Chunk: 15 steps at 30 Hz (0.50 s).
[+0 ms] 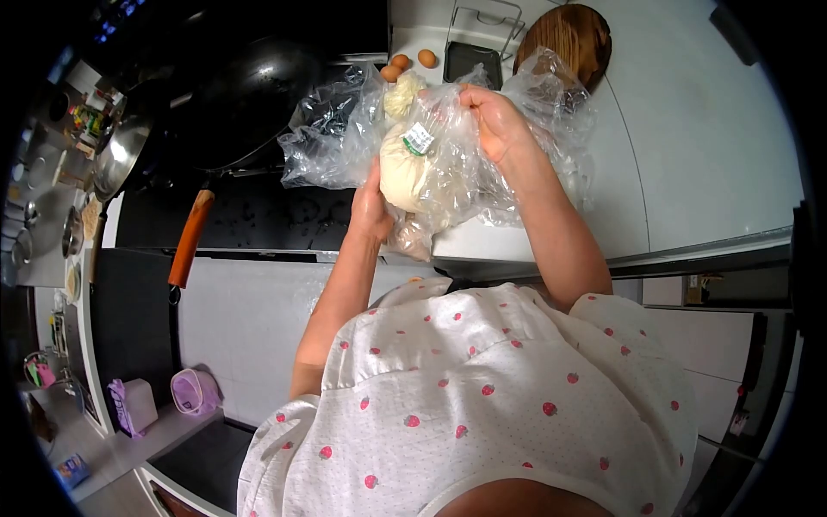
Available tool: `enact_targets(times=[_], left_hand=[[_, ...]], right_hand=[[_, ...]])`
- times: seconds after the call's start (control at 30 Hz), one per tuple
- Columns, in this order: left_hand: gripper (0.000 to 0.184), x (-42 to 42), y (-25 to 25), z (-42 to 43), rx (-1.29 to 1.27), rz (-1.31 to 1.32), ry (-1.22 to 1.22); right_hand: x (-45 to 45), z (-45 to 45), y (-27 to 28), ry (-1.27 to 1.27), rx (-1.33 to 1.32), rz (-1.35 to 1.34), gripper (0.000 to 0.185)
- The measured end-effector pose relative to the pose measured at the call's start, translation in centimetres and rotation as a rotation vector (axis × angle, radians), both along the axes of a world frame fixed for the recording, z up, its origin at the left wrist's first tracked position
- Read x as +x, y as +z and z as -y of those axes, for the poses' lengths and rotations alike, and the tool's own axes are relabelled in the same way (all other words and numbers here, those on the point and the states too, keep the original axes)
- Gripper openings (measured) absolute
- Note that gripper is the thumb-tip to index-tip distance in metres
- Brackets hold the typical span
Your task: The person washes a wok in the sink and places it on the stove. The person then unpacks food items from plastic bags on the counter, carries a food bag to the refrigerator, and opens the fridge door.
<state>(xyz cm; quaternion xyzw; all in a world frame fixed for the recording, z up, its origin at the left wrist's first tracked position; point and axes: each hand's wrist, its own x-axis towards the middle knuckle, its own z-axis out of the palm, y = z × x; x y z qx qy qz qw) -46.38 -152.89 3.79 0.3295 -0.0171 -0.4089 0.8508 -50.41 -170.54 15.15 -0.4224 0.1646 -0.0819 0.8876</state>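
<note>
A clear plastic bag [457, 185] is held up between my two hands above the counter's front edge. Inside it shows a pale cream, rounded bulk [401, 177] whose kind I cannot make out, with a white and green label [419, 139] on the plastic. A smaller pale yellow, wrinkled piece [401, 96] sits just above it. My left hand [372, 209] is closed on the lower left side of the bag. My right hand [494, 123] pinches the plastic at its upper right, fingers bent.
More crumpled clear plastic [551, 112] spreads to the right, and another sheet [332, 138] lies over the black stove. Brown eggs [426, 59] rest behind, near a dark tray [472, 65] and a round wooden board [564, 43]. A wok [250, 103] with an orange handle [191, 241] stands left.
</note>
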Motion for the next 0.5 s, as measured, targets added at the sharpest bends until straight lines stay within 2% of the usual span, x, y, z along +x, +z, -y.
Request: enact_targets(times=[0.23,0.33,0.5], left_hand=[[0.058,0.0,-0.6,-0.6,-0.115,-0.03,-0.069],[0.058,-0.1,-0.5,-0.5,-0.138,0.037,-0.058],[0.054,-0.1,-0.6,0.0,-0.072,0.043,0.076]], right_hand=[[0.0,0.0,0.1,-0.011,-0.041,-0.028,0.034],[0.1,0.3,-0.4,0.005,-0.044,-0.023,0.033],[-0.2,0.1,-0.1,-0.048,-0.068,-0.033,0.025]])
